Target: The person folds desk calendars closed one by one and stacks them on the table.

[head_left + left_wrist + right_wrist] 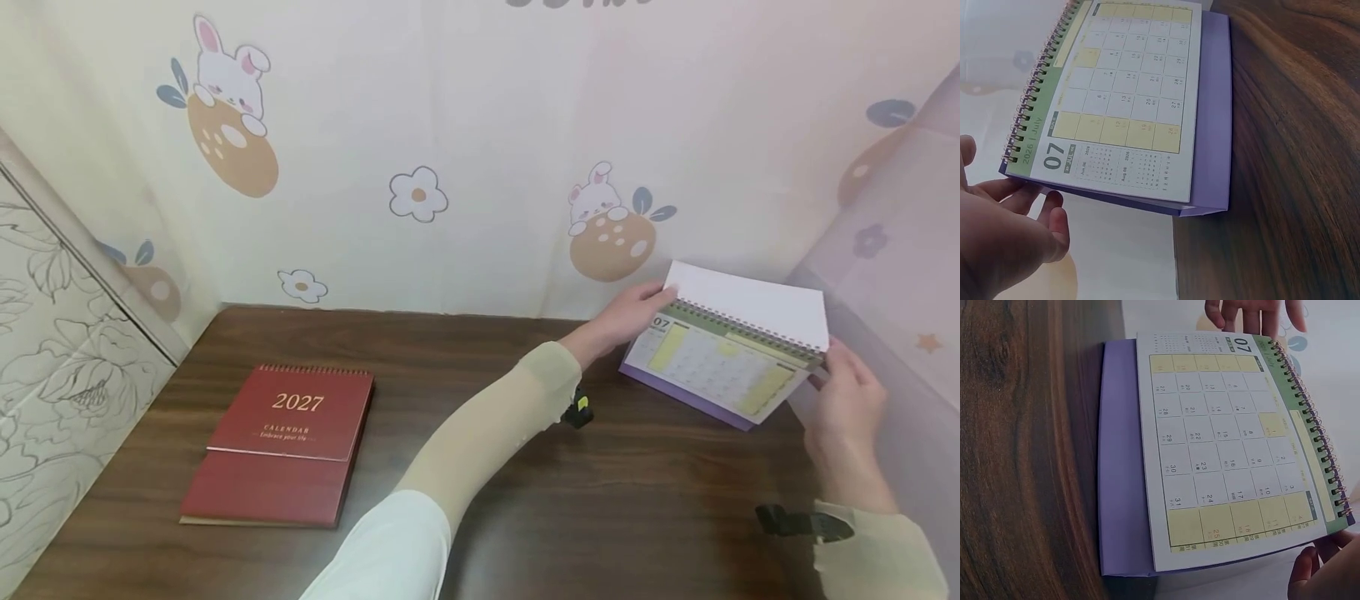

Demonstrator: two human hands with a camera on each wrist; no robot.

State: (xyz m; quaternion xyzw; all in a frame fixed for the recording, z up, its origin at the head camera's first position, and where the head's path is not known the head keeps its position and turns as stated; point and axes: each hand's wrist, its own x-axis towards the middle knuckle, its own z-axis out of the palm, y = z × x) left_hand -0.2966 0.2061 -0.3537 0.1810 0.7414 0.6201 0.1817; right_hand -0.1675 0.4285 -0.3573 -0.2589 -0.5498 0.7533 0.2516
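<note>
A purple-based desk calendar point(723, 367), its front page reading July 2026 point(1129, 94), stands tilted at the table's back right. Above its spiral rings a white sheet point(750, 300) shows in the head view. My left hand point(630, 315) holds the calendar's upper left corner; in the left wrist view its fingers point(1019, 190) reach behind the side edge by the rings. At the opposite side, my right hand point(847, 408) grips the upper right corner, partly hidden behind it. The right wrist view shows those fingers point(1329, 545) at the ring end.
A red 2027 calendar point(277, 450) lies on the left of the dark wooden table point(600, 517). Close behind the table hangs a rabbit-patterned backdrop point(487, 250), with a pale side panel point(900, 275) near my right hand.
</note>
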